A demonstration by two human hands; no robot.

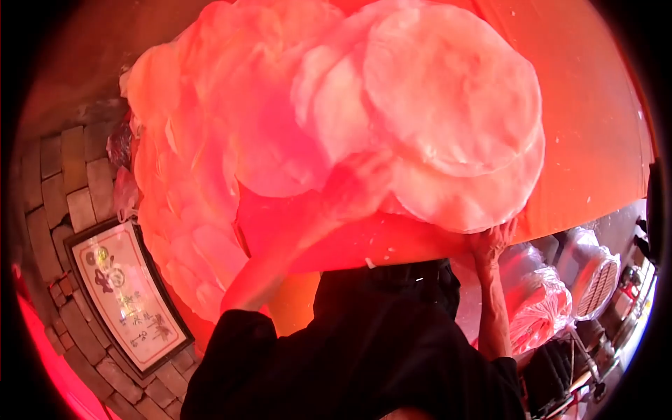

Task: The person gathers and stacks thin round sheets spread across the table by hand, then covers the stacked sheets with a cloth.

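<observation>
Under red light, many thin round pale sheets [189, 140] lie overlapped in a large heap on the left of the red table [588, 133]. Toward the right, a smaller pile of round sheets [451, 87] has one disc lying above another. My left hand [360, 182] is at the left edge of this pile, blurred, and its fingers are smeared by motion. At the table's near edge, my right hand [493, 239] touches the rim of the lower disc, with its fingertips against it.
A framed sign [129, 297] with writing leans over the brick paving [80, 210] at the left. Clear plastic bags [126, 192] hang beside the heap. Plastic-wrapped items [539, 301] and a metal cart frame stand below the table at the right.
</observation>
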